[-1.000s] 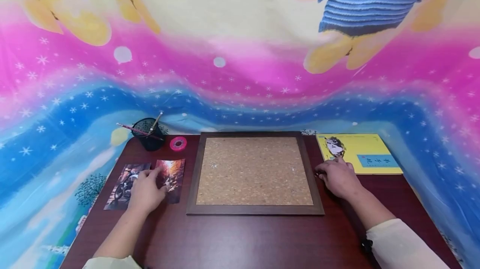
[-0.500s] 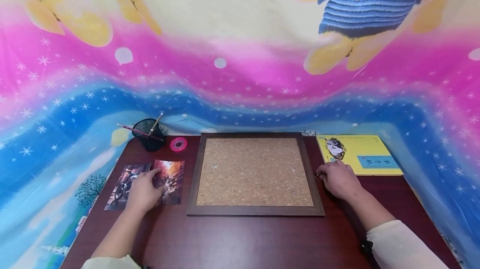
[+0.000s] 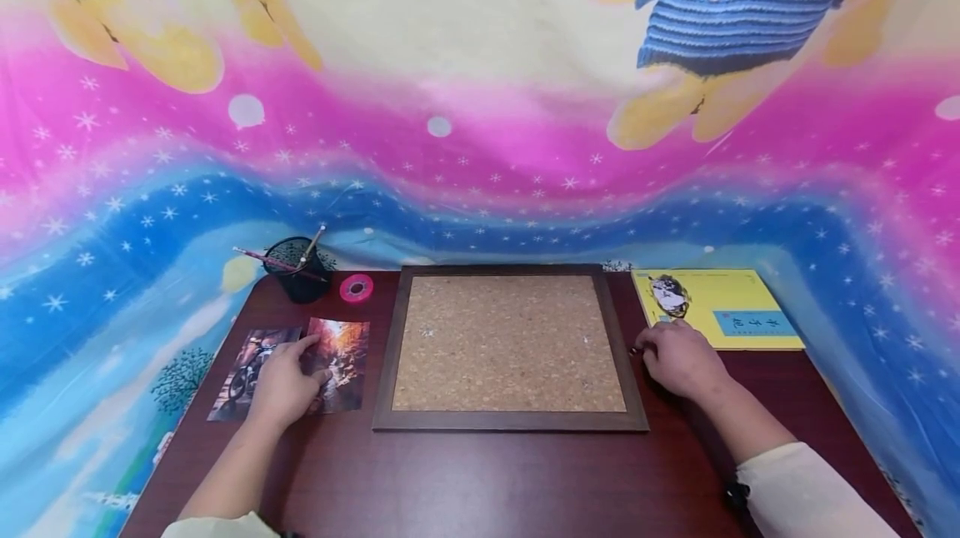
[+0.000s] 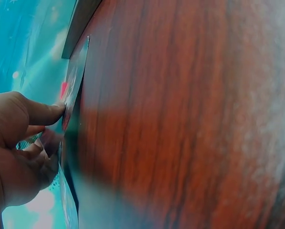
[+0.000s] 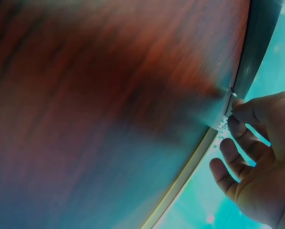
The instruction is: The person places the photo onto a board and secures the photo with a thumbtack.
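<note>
Now the autumn photo [image 3: 347, 355], just left of the cork board [image 3: 510, 342], lies differently: over the last second its near end has swung left, and the left hand [image 3: 283, 384] has drawn back slightly with it. I take that as the photo being worked up, not merely touched. That hand's grip is nearly closed, thumb and fingers at the photo's left edge. The right hand [image 3: 682, 359], just right of the board, has hardly shifted; its grip is a tight finger-and-thumb pinch on a small item [image 5: 234, 94] I can't identify. From the head camera I would call the photo flat, but my left wrist view shows a dark gap between its edge and the bench [image 3: 510, 480]. The right wrist view, in turn, gives me the item's pale tip and the loosely bent other fingers, which the head view largely hides. The motorcycle photo [image 3: 240, 381] lies farther left of the board.
</note>
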The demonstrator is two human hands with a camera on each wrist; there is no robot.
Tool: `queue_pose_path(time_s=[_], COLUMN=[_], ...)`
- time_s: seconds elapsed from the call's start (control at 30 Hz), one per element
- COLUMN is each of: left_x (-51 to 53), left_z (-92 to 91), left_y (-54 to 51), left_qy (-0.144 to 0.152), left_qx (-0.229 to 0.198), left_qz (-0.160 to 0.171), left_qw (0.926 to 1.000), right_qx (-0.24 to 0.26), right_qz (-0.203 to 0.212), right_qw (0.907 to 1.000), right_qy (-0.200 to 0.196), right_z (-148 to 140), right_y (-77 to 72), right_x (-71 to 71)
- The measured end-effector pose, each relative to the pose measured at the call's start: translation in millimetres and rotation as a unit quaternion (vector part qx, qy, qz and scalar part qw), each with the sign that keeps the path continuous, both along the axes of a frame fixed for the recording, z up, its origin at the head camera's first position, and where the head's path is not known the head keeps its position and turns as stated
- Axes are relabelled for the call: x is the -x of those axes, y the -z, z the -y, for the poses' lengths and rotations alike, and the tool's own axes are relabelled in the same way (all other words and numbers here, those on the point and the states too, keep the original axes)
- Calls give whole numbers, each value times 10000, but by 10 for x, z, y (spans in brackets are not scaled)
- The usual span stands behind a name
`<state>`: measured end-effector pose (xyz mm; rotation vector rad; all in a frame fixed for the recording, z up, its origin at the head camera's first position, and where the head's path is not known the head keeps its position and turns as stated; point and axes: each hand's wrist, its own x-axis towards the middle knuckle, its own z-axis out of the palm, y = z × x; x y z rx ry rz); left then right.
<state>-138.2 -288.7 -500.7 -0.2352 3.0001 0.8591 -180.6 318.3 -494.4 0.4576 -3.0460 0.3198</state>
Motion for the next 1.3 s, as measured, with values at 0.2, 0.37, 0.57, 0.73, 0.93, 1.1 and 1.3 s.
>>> queue_pose_path(time_s=[0.2, 0.37, 0.57, 0.73, 0.93, 1.1, 1.3], left_x=[-13, -21, -33, -24, -19, -11, -20], left_z=[33, 51, 49, 46, 57, 62, 33], left_y=[-7, -18, -47, -94, -148, -183, -241], left_qy=[31, 14, -1, -55, -120, -115, -109], left_qx=[-230, -439, -731, -1208, -1676, -1940, -2133], left_qz=[-204, -160, -89, 195, 400, 456, 488], left_qw=[9995, 9989, 9973, 9925, 9850, 9799, 9757], right_qx=[268, 336, 447, 639, 701, 798, 1129], right_qz=[-3, -26, -191, -292, -212, 58, 40], right_qw=[9995, 9988, 9975, 9962, 9962, 9963, 9934], right_qy=[-175, -350, -517, -516, -472, -298, -199], right_z=[4, -17, -31, -30, -15, -10, 5], right_y=[-14, -16, -28, -31, -41, -66, -69], right_x=[2, -1, -17, -29, -35, -48, -57])
